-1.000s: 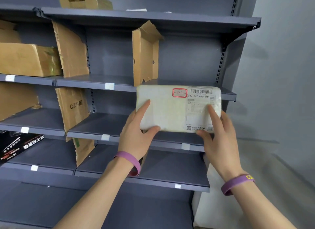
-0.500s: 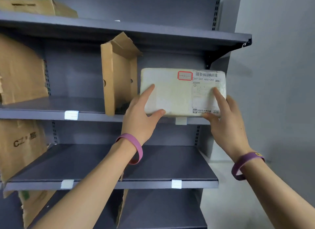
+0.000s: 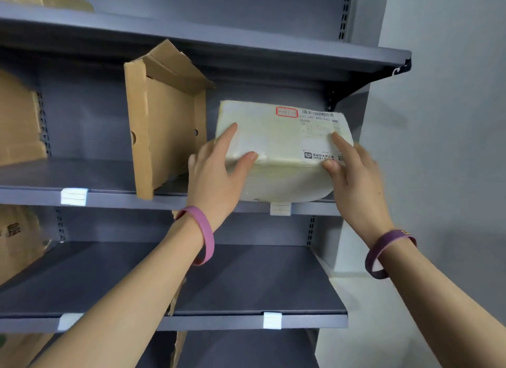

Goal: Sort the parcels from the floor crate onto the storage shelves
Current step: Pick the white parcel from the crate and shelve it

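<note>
I noted the white parcel [image 3: 282,148] at the front lip of the shelf [image 3: 109,197], label towards me. The left hand [image 3: 213,175] and right hand [image 3: 353,173] gripped its lower corners. A cardboard divider [image 3: 161,132] stood just left of it.

The parcel [image 3: 273,137] is a creamy off-white, with a white label [image 3: 319,140], black barcode [image 3: 317,113] and a red-outlined box [image 3: 286,112]. The shelves [image 3: 123,199] are all slate grey with little white tags [image 3: 74,196], and the cardboard divider [image 3: 164,137] is just plain tan. Left wristband [image 3: 204,230] is pink, right wristband [image 3: 383,248] dark purple.
</note>
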Available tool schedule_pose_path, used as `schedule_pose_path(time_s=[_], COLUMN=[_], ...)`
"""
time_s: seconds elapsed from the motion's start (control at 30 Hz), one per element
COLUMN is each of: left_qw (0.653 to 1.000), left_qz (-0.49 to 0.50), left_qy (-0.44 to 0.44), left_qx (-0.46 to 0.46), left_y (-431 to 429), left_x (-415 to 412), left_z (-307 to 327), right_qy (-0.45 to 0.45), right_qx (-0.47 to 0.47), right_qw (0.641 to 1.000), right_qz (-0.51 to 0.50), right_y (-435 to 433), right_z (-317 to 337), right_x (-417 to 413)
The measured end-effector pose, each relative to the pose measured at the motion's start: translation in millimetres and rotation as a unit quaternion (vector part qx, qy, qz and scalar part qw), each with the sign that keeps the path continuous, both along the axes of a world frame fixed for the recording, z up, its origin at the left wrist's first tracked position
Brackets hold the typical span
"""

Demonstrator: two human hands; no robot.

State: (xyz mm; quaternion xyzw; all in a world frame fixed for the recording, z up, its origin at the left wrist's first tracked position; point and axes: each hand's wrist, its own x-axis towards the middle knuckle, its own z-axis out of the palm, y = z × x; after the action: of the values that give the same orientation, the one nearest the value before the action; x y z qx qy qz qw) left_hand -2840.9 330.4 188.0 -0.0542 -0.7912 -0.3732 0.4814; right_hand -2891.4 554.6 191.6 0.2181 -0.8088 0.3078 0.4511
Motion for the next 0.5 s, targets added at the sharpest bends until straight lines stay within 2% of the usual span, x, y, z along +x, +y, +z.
schedule_pose_path(time_s=[0.23, 0.5], left_qw=[0.997, 0.991], left_qz=[0.025, 0.03], left_qy=[-0.051, -0.11], left_qx=[-0.047, -0.076], left_y=[-2, -4], left_x=[-40, -66], left_z=[8, 8], right_qy=[0.002, -0.033], right_qx=[0.009, 0.045], right_qw=[1.0, 0.998], right_qz=[-0.005, -0.035], right_y=[-12, -27], right_z=[16, 12], right_x=[-59, -77])
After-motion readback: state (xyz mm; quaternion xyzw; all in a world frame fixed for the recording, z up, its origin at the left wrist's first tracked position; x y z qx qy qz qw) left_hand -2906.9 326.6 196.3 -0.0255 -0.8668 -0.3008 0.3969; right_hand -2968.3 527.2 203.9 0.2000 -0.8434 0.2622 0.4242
